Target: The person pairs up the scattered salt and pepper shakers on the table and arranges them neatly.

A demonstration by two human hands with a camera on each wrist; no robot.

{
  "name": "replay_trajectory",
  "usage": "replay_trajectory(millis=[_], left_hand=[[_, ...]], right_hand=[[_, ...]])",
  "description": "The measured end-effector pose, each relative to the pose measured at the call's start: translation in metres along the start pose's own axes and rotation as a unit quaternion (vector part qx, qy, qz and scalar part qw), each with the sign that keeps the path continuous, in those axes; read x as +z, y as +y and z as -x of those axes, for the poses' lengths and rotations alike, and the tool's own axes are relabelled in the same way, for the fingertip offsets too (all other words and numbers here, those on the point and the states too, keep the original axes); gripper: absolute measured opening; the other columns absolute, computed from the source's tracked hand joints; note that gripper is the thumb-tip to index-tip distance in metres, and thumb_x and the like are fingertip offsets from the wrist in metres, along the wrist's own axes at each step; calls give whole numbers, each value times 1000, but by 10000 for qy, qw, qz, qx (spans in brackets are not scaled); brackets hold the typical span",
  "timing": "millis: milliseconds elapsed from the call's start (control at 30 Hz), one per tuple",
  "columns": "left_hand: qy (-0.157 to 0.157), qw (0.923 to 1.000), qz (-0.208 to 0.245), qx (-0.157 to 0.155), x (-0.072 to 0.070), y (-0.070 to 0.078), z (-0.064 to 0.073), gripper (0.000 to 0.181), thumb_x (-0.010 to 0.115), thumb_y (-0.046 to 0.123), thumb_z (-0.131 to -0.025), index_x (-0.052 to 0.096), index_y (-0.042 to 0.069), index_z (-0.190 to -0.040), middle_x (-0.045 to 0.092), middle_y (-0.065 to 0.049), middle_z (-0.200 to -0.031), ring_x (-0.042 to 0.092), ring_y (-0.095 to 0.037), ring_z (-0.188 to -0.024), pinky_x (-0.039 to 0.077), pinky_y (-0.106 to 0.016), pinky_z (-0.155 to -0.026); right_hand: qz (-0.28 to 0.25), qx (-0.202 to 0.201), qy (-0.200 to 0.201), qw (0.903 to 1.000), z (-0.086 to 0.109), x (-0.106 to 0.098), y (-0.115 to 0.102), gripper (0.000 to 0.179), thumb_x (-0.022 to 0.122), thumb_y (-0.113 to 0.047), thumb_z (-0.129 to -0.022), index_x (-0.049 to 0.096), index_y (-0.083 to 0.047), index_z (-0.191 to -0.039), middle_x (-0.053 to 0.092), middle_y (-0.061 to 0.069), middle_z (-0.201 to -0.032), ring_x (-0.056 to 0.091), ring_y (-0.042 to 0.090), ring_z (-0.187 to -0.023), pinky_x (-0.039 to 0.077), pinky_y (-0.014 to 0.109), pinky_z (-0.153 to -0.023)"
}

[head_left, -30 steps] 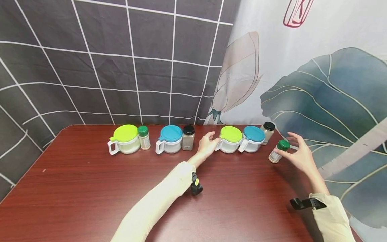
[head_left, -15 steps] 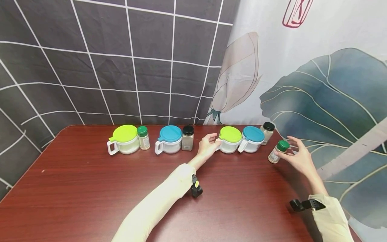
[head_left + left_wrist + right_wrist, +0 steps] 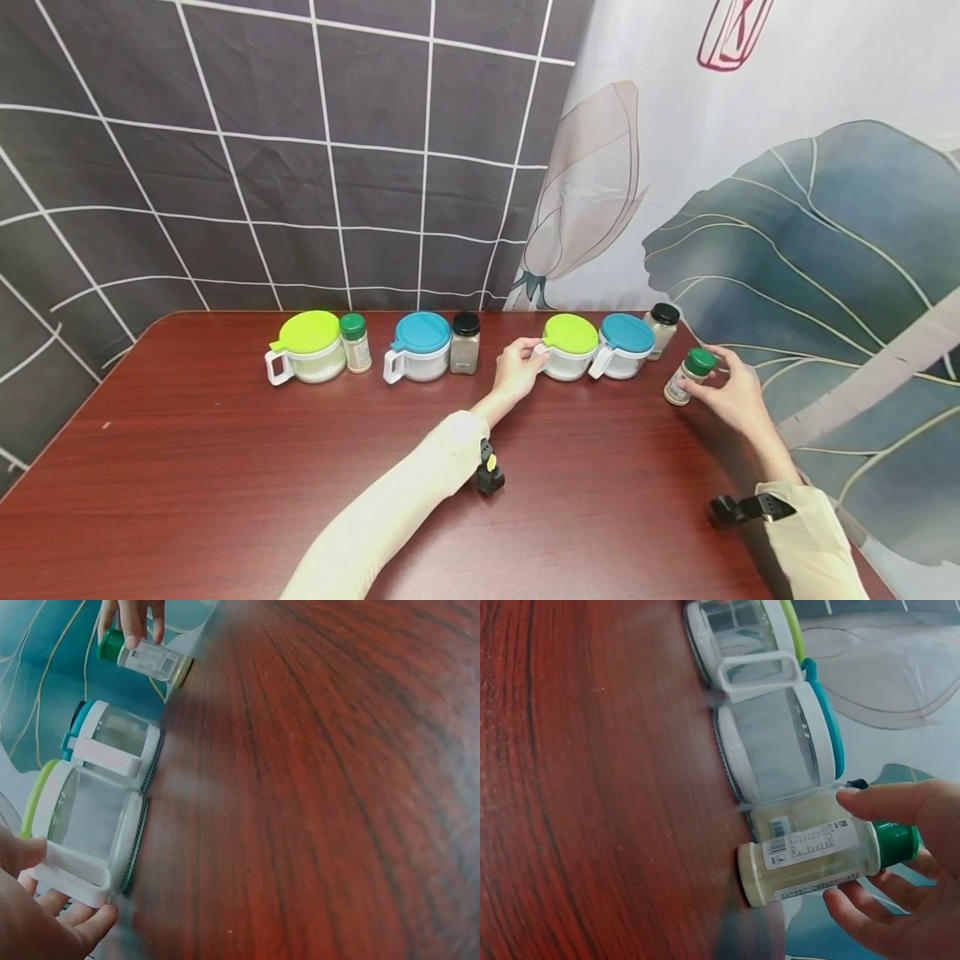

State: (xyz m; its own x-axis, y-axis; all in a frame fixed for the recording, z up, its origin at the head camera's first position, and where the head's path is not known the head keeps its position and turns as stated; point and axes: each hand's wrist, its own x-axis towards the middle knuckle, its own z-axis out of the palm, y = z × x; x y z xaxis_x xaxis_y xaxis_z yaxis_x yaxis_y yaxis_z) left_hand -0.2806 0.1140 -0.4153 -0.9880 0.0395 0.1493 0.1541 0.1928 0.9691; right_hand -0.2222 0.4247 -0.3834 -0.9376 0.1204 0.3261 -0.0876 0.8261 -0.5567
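At the right end of the row, my right hand (image 3: 738, 402) has its thumb and fingers curled round a green-capped spice bottle (image 3: 686, 382) standing on the table. In the right wrist view, its label (image 3: 810, 844) faces the camera, the thumb on one side and the fingers on the other. My left hand (image 3: 516, 372) is at the white handle (image 3: 75, 874) of a lime-lidded seasoning jar (image 3: 570, 348), thumb on one side and fingers curled round the other. Next to that jar stands a blue-lidded seasoning jar (image 3: 626, 348), with a black-capped spice bottle (image 3: 662, 333) behind to its right.
Farther left along the back edge stand another lime-lidded jar (image 3: 309, 348), a green-capped bottle (image 3: 357, 346), a blue-lidded jar (image 3: 422, 348) and a black-capped bottle (image 3: 465, 346). The reddish-brown table (image 3: 225, 467) meets a hanging curtain (image 3: 375, 192) at the back.
My right thumb and fingers have drawn in closer round the green-capped bottle. The left fingers have closed in on the jar handle. Jars and bottles stay in place.
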Motion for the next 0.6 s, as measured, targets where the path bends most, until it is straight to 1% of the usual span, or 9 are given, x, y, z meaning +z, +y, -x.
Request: replay_trajectory(millis=[67,100,167,267,333,400,467,533,600], left_hand=[[-3,10000,-10,33,0,-1,0,29,67,11,-89,65,0,-115,71,-19,-109,70,-27,-101,55,-31,-87],[-1,10000,-53,64,0,-1,1,28,66,11,-89,65,0,-115,71,-18,-110,70,-26,-101,55,-30,-87],[7,9999,-93,91,-1,-2,1,28,66,12,-89,65,1,-115,71,-18,-110,70,-27,-101,55,-32,-87],[13,9998,-150,100,-3,-4,1,27,66,12,-90,65,2,-115,71,-18,-110,70,-27,-101,55,-34,-88],[16,9998,-196,100,-5,-4,1,26,65,12,-90,65,3,-115,71,-17,-110,70,-27,-101,54,-34,-89],[22,9996,-262,101,-6,-5,0,26,64,11,-91,65,4,-115,71,-16,-110,70,-26,-100,54,-33,-88],[23,9995,-291,94,-7,-5,0,25,63,11,-91,65,5,-116,71,-16,-109,70,-25,-99,54,-33,-88],[36,9994,-324,90,-8,-6,1,24,62,11,-92,65,6,-116,72,-15,-108,70,-25,-98,54,-33,-88],[59,9995,-309,97,-8,-6,2,24,62,10,-92,66,7,-115,72,-15,-106,70,-25,-97,54,-34,-87]], right_hand=[[13,15,6,10000,0,1,0,70,75,-15,-80,39,6,-137,54,36,-119,56,48,-102,44,38,-74],[5,9,9,10000,1,1,1,70,75,-14,-81,39,6,-137,54,36,-119,56,48,-101,44,39,-74],[-22,-41,37,10000,1,3,2,67,74,-12,-81,41,7,-136,55,35,-117,58,43,-97,44,30,-73],[-29,-125,109,9999,1,4,4,61,73,-9,-81,44,7,-132,58,33,-112,60,27,-88,39,13,-68],[-40,-140,145,9998,1,4,5,59,73,-8,-81,45,8,-130,58,33,-110,59,22,-85,36,7,-64],[-51,-98,158,9998,2,3,5,58,73,-10,-81,45,8,-130,58,33,-110,60,24,-85,36,7,-63],[-32,-50,159,9999,2,3,5,58,73,-11,-82,45,8,-130,58,33,-110,60,35,-89,36,8,-63],[-42,5,143,9999,3,4,5,59,72,-11,-83,44,9,-130,57,34,-111,59,42,-92,36,10,-64],[-25,47,139,9999,3,5,5,59,72,-11,-83,43,10,-130,57,35,-112,59,45,-94,36,10,-64]])
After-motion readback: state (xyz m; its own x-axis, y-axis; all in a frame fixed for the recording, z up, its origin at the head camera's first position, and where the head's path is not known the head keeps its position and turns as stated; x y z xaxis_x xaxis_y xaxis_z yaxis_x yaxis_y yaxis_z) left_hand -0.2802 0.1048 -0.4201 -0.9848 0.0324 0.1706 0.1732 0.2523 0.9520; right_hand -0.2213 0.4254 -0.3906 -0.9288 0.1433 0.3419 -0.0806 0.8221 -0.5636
